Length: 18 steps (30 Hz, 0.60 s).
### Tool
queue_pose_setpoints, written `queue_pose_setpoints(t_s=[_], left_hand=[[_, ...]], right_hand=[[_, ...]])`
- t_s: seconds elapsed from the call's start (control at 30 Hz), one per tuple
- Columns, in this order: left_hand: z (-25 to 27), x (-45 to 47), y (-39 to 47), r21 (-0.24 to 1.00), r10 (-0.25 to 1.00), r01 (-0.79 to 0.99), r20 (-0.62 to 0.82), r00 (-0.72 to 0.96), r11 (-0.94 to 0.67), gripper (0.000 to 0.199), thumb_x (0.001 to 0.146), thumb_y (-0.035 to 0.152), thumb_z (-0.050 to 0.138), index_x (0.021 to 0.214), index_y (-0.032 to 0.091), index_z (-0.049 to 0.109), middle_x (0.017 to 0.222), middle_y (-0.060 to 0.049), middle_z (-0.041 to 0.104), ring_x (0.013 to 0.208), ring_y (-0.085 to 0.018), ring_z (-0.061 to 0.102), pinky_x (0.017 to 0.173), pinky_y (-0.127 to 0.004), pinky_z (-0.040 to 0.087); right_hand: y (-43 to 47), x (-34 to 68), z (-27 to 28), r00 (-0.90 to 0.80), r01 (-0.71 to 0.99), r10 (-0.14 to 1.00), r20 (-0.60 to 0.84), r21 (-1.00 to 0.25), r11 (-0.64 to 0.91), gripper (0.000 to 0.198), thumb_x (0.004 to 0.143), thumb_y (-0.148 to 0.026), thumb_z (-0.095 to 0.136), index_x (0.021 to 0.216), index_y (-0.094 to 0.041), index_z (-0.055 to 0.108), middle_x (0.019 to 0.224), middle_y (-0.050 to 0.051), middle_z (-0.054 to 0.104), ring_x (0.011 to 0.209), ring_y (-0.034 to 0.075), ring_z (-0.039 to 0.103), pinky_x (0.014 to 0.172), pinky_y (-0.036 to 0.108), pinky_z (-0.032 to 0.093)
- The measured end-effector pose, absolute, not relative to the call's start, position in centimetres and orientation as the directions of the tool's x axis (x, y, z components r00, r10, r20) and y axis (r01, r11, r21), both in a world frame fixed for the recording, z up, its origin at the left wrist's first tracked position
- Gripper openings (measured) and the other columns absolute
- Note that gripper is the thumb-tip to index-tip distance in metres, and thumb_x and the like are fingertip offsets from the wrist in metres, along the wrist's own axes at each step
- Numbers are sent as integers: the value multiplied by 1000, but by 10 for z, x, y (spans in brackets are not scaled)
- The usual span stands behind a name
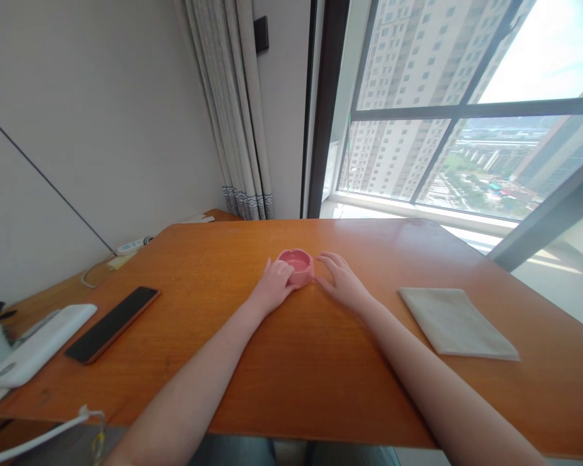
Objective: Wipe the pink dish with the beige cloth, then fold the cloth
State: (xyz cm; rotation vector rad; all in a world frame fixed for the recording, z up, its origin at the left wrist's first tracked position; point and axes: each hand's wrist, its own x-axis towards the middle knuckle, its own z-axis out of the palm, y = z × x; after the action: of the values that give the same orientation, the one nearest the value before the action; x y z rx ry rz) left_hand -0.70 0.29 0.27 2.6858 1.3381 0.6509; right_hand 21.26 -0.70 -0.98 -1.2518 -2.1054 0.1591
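A small pink ashtray [301,278] with a notched rim stands upright on the wooden table, roughly at its middle. My left hand [273,283] grips its left side, with fingers over the rim and the thumb low against the near wall. Just to the right of the ashtray is my right hand [339,278], its fingers spread and its thumb reaching towards the ashtray's wall. Whether that thumb touches the wall is hard to tell. Nothing is held in the right hand. Inside the ashtray, only the pink bottom shows.
On the right of the wooden table [214,259] lies a folded grey cloth [457,320]. At the left are a dark phone [114,323] and a white device [43,343] with a white cable [43,443]. A power strip [132,246] lies beyond the left edge.
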Motion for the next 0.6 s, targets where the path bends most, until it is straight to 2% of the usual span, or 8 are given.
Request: queue_pose_setpoints(t_s=[0.13, 0.23, 0.37, 0.47, 0.6], left_hand=[[8, -35, 16, 253, 880, 876, 359, 310, -411, 13, 82, 30, 57, 88, 18, 56, 99, -10, 61, 102, -26, 53, 101, -48, 34], [10, -67, 26, 202, 930, 967, 361, 73, -154, 14, 82, 26, 54, 91, 17, 57, 103, -12, 61, 104, -30, 52, 99, -49, 35], [7, -109, 34, 178, 907, 980, 391, -155, 91, 22, 81, 27, 51, 99, 15, 58, 107, -14, 61, 106, -32, 51, 100, -53, 31], [0, -128, 36, 206, 888, 958, 374, -268, 202, 27, 81, 27, 50, 104, 15, 59, 110, -15, 61, 108, -34, 49, 101, -56, 29], [-6, -136, 37, 220, 874, 942, 367, -320, 252, 29, 81, 27, 50, 106, 15, 60, 111, -15, 61, 111, -34, 49, 103, -59, 26]], right_hand=[[0, 223, -17, -248, 789, 870, 427, -431, 437, 39, 86, -29, 48, 123, -18, 51, 133, 13, 47, 127, 26, 40, 108, 44, 33], [2, 223, -19, -249, 796, 876, 412, -428, 427, 36, 85, -26, 47, 120, -18, 53, 133, 12, 47, 126, 25, 41, 108, 44, 33], [1, 220, -18, -258, 800, 874, 412, -416, 432, 32, 85, -25, 47, 114, -19, 57, 133, 12, 48, 127, 25, 41, 107, 44, 33], [0, 221, -19, -257, 813, 878, 404, -401, 422, 30, 85, -24, 46, 110, -17, 59, 132, 13, 48, 125, 25, 42, 107, 43, 33], [0, 222, -15, -245, 842, 893, 377, -375, 389, 29, 85, -24, 46, 109, -17, 60, 133, 12, 48, 125, 25, 43, 106, 40, 34]])
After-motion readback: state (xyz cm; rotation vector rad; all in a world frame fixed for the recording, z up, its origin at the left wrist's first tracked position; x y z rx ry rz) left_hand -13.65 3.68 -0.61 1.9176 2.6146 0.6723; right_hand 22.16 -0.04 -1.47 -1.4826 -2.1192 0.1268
